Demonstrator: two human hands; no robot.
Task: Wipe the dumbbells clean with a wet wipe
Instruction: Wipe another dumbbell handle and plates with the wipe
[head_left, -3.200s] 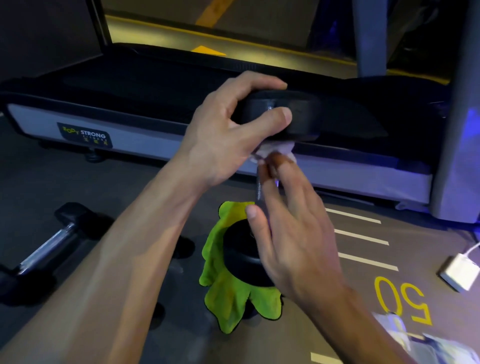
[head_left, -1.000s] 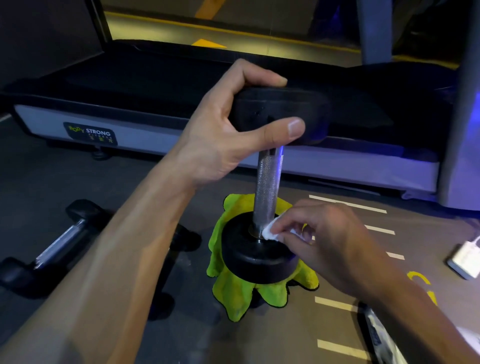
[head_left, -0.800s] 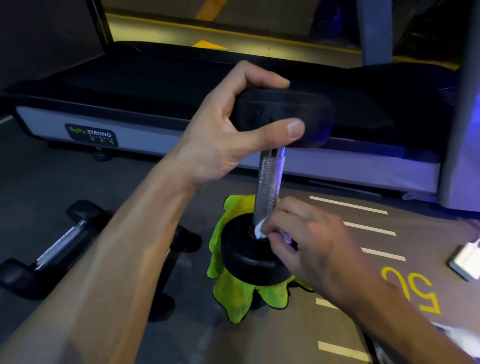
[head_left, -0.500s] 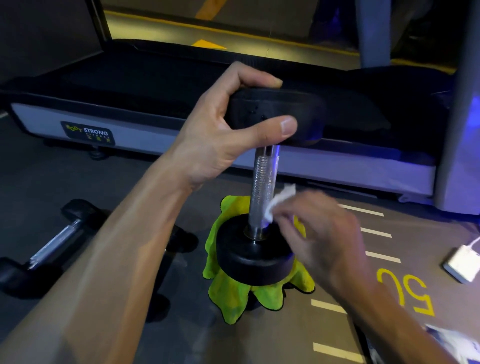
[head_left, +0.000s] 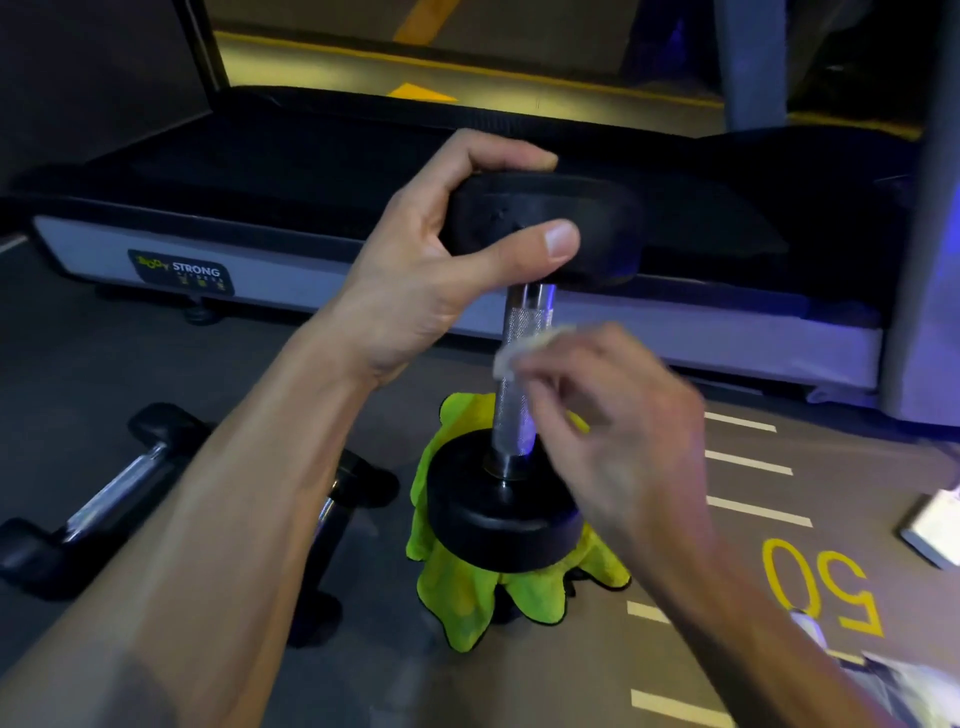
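A black dumbbell (head_left: 504, 499) with a knurled steel handle stands upright on a bright green cloth (head_left: 467, 587) on the floor. My left hand (head_left: 441, 260) grips its top weight, thumb in front and fingers over the top. My right hand (head_left: 613, 431), blurred by motion, pinches a small white wet wipe (head_left: 519, 348) against the right side of the handle, about halfway up. Two more dumbbells lie on the floor at the left: one (head_left: 98, 499) in full view, the other (head_left: 337, 499) partly hidden behind my left forearm.
A treadmill (head_left: 311, 270) with a grey side rail runs across the back. Its upright post (head_left: 919, 260) stands at the right. A white box (head_left: 935, 525) lies at the right edge and a packet (head_left: 904, 680) at the bottom right. White lines and a yellow "50" mark the floor.
My right hand has slid the wipe up the handle from the bottom weight to the middle. My left hand keeps its grip on the top weight, and the dumbbell stays upright.
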